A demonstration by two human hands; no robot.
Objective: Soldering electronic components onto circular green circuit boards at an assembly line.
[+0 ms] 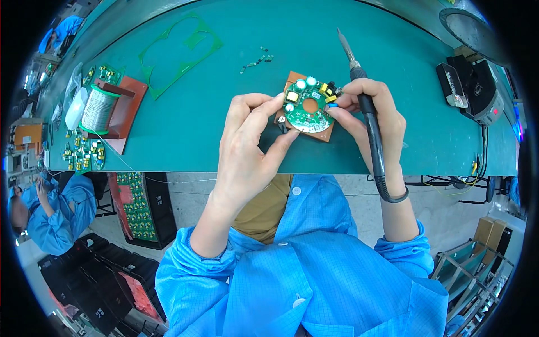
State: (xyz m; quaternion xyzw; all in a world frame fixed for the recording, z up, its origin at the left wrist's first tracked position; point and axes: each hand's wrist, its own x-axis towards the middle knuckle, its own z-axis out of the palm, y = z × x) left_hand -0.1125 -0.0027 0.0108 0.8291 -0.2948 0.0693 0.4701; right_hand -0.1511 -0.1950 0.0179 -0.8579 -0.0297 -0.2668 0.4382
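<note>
A round green circuit board with a hole in its middle rests on a small brown block. Fingers and thumb of my left hand grip the board's left side. My right hand is closed round a black-handled soldering iron, whose metal tip points up and away from the board. The thumb and fingertips of that same hand pinch at the board's right edge, by a small blue component. White-topped cylinders and yellow-and-black parts stand on the board.
A spool of solder wire sits on a brown stand at left, among several populated boards. A green cut-out frame and tiny loose parts lie farther back. At right stands a black soldering station. Another person sits at far left.
</note>
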